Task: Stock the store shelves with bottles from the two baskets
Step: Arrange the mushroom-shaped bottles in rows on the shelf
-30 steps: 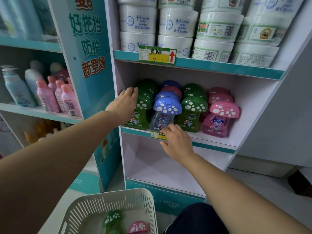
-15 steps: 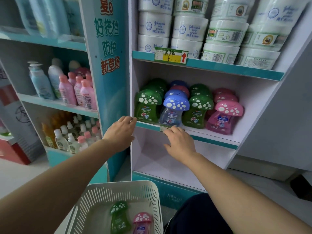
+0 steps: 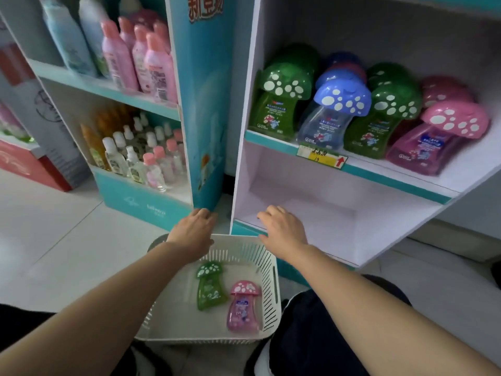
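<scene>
A white slotted basket (image 3: 267,302) sits on the floor in front of me. In it lie a green mushroom-cap bottle (image 3: 210,286) and a pink mushroom-cap bottle (image 3: 242,308). My left hand (image 3: 193,233) hovers over the basket's far left rim, fingers relaxed, holding nothing. My right hand (image 3: 282,232) hangs over the far right rim, also empty with loose fingers. Rows of green (image 3: 279,101), blue (image 3: 329,115) and pink (image 3: 433,139) mushroom bottles stand on the middle shelf (image 3: 406,177) above.
The bottom shelf (image 3: 325,213) of the white unit holds nothing. A teal divider panel (image 3: 206,104) separates it from the left unit, stocked with pink lotion bottles (image 3: 135,55) and small clear bottles (image 3: 141,156). My dark-clad knees flank the basket on the tiled floor.
Both hands came down from the mushroom-bottle shelf to just above the basket. The view tilted downward, bringing the basket and its two bottles fully into sight.
</scene>
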{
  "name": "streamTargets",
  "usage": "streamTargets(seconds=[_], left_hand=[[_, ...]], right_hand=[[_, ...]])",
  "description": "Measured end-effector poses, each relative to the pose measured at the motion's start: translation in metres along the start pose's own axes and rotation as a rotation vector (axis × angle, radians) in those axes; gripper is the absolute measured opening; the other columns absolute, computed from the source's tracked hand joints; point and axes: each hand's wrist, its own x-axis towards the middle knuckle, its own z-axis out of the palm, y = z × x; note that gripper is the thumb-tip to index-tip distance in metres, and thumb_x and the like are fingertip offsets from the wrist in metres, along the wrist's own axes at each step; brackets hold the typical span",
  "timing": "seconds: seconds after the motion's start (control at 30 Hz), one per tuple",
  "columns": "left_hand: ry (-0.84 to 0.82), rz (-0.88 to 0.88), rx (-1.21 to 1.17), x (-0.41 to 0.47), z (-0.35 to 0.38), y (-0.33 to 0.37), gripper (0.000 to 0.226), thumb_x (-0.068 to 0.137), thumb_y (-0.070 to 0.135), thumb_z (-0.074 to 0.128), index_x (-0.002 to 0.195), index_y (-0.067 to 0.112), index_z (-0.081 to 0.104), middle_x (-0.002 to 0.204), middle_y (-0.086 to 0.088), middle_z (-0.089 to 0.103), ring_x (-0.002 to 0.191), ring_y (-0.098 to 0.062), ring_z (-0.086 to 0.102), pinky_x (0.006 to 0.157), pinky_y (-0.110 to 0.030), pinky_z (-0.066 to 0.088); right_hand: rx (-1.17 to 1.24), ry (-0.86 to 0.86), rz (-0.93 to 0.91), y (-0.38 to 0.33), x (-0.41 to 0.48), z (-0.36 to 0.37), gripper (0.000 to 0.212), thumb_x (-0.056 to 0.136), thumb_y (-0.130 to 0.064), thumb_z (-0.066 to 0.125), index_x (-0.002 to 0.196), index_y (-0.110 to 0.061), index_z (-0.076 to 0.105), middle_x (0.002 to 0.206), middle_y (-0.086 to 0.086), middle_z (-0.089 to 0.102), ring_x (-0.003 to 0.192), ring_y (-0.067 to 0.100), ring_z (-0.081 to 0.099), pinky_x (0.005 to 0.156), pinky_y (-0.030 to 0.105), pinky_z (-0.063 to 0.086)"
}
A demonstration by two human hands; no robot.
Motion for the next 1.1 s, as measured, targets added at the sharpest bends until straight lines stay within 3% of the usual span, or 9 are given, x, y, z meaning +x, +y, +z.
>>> streamTargets(seconds=[0.2,0.37,0.47,0.63,0.8,0.93,1.1], left_hand=[[-0.096,-0.025,-0.051,0.004,0.062,-0.015,0.047,0.091,0.024,0.057,0.135,0.013,0.044,0.132,-0.006,0.049,0.122,-0.022,0.045,0.102,-0.035,0.043],[-0.234,-0.054,-0.090,0.014,0.117,-0.026,0.055,0.090,0.027,0.059,0.140,0.014,0.040,0.138,-0.005,0.045,0.128,-0.021,0.041,0.106,-0.036,0.040],[-0.303,-0.083,-0.135,0.020,0.148,-0.030,0.049,0.090,0.020,0.056,0.138,0.014,0.042,0.138,-0.004,0.044,0.128,-0.022,0.041,0.104,-0.036,0.041],[-0.417,-0.130,-0.198,0.032,0.192,-0.038,0.043,0.086,0.017,0.059,0.128,0.015,0.048,0.132,-0.004,0.046,0.124,-0.024,0.042,0.099,-0.040,0.045],[-0.503,-0.182,-0.230,0.047,0.227,-0.047,0.045,0.085,0.018,0.063,0.128,0.017,0.048,0.129,-0.005,0.045,0.123,-0.027,0.044,0.092,-0.043,0.048],[-0.506,-0.212,-0.263,0.061,0.252,-0.053,0.063,0.083,0.015,0.066,0.138,0.019,0.037,0.138,-0.005,0.034,0.124,-0.028,0.042,0.093,-0.042,0.047],[-0.558,-0.247,-0.359,0.078,0.273,-0.058,0.077,0.088,0.031,0.062,0.147,0.011,0.018,0.144,-0.010,0.033,0.130,-0.029,0.037,0.104,-0.044,0.040]], right_hand=[[0.017,-0.175,0.002,-0.006,0.012,0.065,0.034,0.088,-0.023,0.061,0.121,-0.017,0.054,0.117,0.002,0.054,0.110,0.022,0.050,0.086,0.034,0.044],[0.019,-0.357,0.020,-0.005,0.018,0.123,0.038,0.086,-0.024,0.064,0.122,-0.018,0.056,0.118,0.003,0.056,0.111,0.023,0.050,0.088,0.034,0.045],[0.019,-0.457,0.037,-0.005,0.020,0.156,0.041,0.084,-0.028,0.068,0.122,-0.019,0.056,0.120,0.002,0.055,0.112,0.022,0.050,0.090,0.036,0.047],[0.018,-0.549,0.052,-0.004,0.022,0.199,0.029,0.086,-0.032,0.064,0.112,-0.022,0.058,0.114,-0.001,0.055,0.106,0.020,0.052,0.086,0.039,0.048],[0.047,-0.644,0.037,-0.005,0.031,0.240,0.039,0.081,-0.036,0.069,0.116,-0.022,0.056,0.115,0.000,0.055,0.108,0.020,0.051,0.086,0.034,0.048],[0.053,-0.739,0.076,-0.004,0.034,0.267,0.050,0.078,-0.034,0.072,0.122,-0.022,0.053,0.120,0.003,0.054,0.114,0.022,0.049,0.097,0.041,0.045],[0.106,-0.843,0.154,0.001,0.035,0.293,0.067,0.075,-0.036,0.073,0.134,-0.022,0.044,0.126,0.006,0.054,0.116,0.026,0.051,0.099,0.041,0.044]])
